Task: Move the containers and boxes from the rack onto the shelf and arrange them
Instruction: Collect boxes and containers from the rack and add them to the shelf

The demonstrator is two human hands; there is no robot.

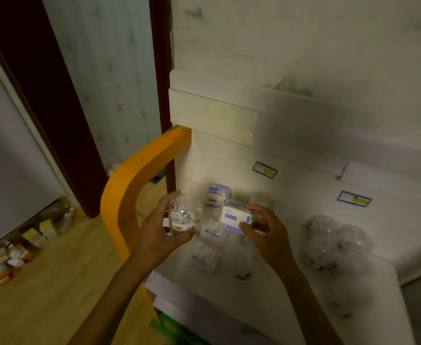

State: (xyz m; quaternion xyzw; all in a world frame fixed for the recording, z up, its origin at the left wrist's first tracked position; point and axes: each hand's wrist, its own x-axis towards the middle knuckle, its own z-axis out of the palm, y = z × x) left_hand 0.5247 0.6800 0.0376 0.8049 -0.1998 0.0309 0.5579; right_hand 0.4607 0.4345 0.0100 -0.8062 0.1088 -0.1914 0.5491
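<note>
White shelf (304, 195), dim: left hand (159, 235) gripping clear container (184, 216), right hand (266, 232) pinching blue-white box (235, 219); placing step; next, set both down, aligned

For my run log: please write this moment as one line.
left hand: holds clear container | right hand: holds white-blue box | both: over white shelf | step: placing

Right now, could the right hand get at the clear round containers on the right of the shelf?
Probably not at once: the right hand grips a white and blue box. The clear round containers sit uncovered on the shelf beside it.
</note>
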